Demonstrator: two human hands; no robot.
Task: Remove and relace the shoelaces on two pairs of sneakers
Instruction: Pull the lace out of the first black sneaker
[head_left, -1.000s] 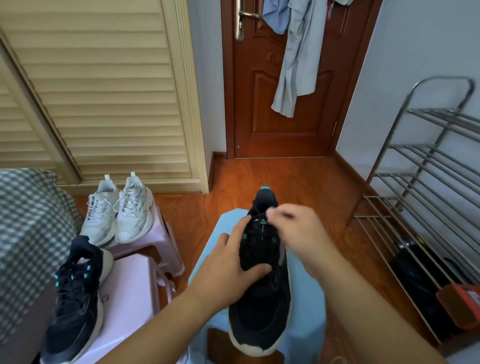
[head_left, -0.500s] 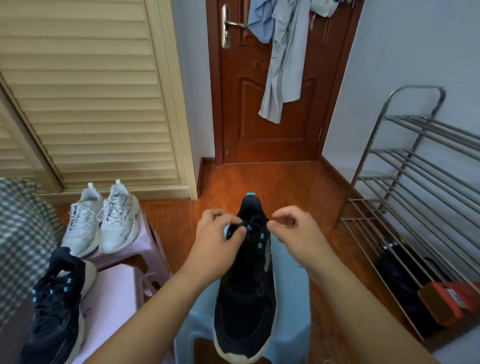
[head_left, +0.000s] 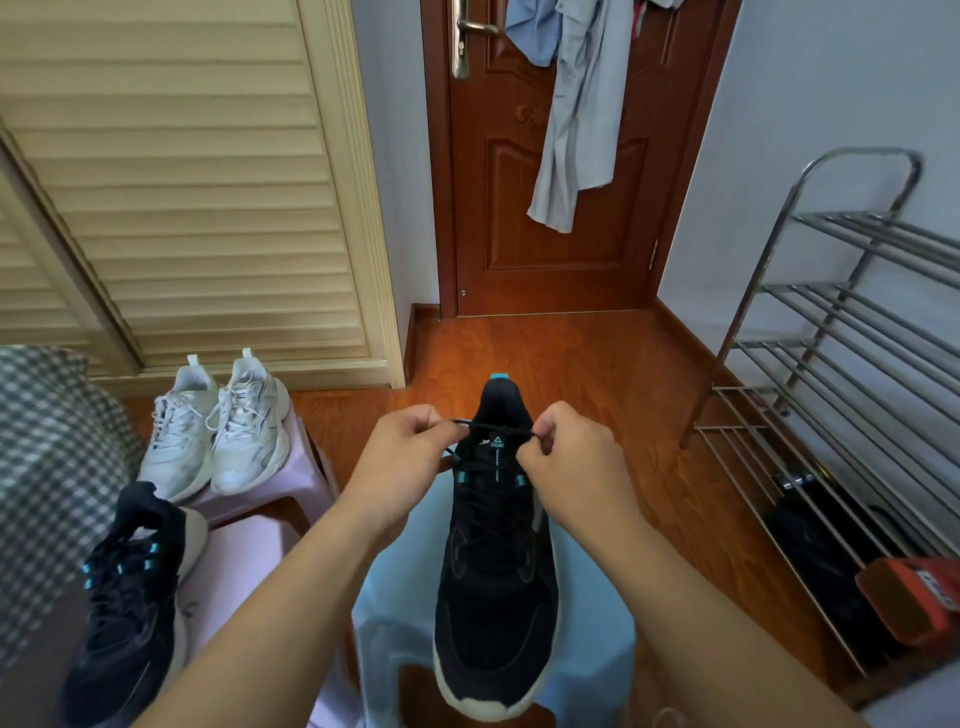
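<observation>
The black sneaker (head_left: 496, 566) lies on the light blue stool (head_left: 587, 660), toe toward the camera and heel toward the door (head_left: 550, 249). Its black lace (head_left: 498, 427) runs taut across the top of the tongue, above the teal eyelet loops.

The left hand (head_left: 410, 457) is at the left side of the sneaker's collar, with thumb and forefinger pressed together on the left end of the lace and the remaining fingers curled. The right hand (head_left: 574, 465) is at the right side of the collar and pinches the right end of the lace in the same manner. Both forearms reach in from the bottom edge of the view, one on each side of the sneaker.

Left of the black sneaker, the second black sneaker (head_left: 130, 603) lies on a pink stool (head_left: 244, 561), laced, with teal loops visible. Beyond it, further left of the black sneaker and nearer the louvred cabinet door (head_left: 182, 182), the white pair (head_left: 218, 426) stands side by side on another pink stool (head_left: 301, 467), laced. A checked fabric (head_left: 47, 467) fills the left edge.

Right of the black sneaker stands a metal shoe rack (head_left: 841, 374) against the wall, with a dark item and a red box (head_left: 919, 597) at its base. Light blue garments (head_left: 576, 114) hang on the door.
</observation>
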